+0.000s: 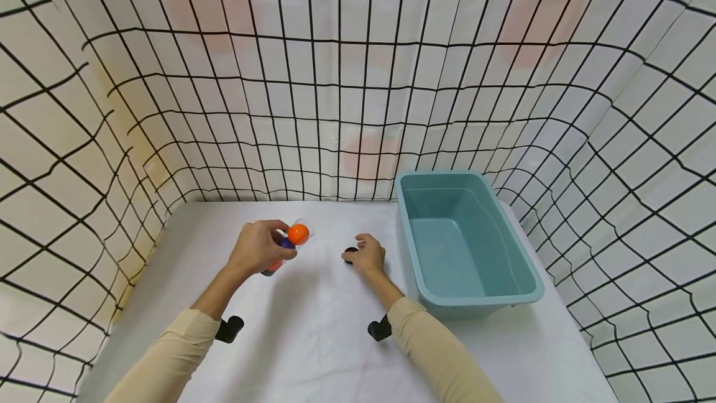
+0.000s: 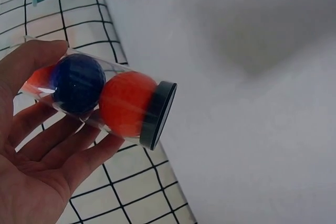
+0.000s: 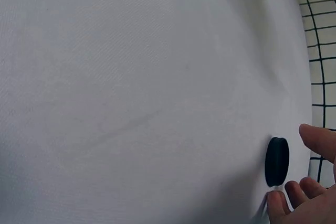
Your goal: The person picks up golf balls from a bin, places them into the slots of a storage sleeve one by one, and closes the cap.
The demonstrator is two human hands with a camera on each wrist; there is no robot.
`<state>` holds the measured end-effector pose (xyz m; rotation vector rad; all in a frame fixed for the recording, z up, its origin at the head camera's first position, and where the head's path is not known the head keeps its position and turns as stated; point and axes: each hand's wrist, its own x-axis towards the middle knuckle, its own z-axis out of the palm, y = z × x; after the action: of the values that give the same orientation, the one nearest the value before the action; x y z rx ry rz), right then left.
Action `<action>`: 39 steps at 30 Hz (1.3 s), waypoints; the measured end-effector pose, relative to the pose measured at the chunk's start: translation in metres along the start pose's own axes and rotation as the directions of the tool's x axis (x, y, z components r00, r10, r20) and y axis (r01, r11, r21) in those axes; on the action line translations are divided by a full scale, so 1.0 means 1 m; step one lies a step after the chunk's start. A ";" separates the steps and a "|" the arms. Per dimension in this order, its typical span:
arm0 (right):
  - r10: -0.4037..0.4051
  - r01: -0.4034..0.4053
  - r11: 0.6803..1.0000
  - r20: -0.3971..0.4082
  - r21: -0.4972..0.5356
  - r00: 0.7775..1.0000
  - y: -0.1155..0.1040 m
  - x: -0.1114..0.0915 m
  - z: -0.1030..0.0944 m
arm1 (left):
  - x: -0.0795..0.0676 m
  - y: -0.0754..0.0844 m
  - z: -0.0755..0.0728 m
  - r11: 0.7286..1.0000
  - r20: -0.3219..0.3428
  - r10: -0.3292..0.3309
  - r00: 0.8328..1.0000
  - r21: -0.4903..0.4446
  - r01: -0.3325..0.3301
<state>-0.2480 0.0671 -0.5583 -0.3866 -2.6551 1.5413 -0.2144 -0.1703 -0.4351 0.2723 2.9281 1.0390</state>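
Note:
My left hand grips a clear cylindrical tube, tilted above the table, with the thumb on one side and the fingers along the other. Inside sit a blue ball and a red-orange ball beside a black end cap. At the opposite, uncapped end is an orange ball. My right hand is low over the table at a round black lid. Its thumb and fingers are spread apart around the lid, not closed on it; whether a fingertip touches it is hard to tell.
A blue-green plastic bin stands on the white-covered table, to the right of my right hand. Black netting over pale sheets encloses the back and both sides. A black wrist device sits at each sleeve cuff.

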 end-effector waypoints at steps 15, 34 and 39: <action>-0.017 0.017 1.000 0.005 -0.013 1.000 0.026 0.003 0.007 | 0.001 -0.003 0.001 1.000 0.003 0.000 1.000 0.005 0.000; -0.133 0.133 0.987 0.006 -0.085 0.991 0.025 0.006 0.001 | 0.004 -0.004 0.006 1.000 -0.003 0.000 1.000 -0.004 0.000; -0.129 0.125 0.988 -0.039 -0.092 0.991 0.015 0.009 -0.003 | 0.004 -0.003 0.012 1.000 -0.018 -0.013 1.000 -0.015 0.013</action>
<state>-0.2533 0.0789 -0.5708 -0.2469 -2.6629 1.3660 -0.2183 -0.1645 -0.4466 0.2444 2.9332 1.0664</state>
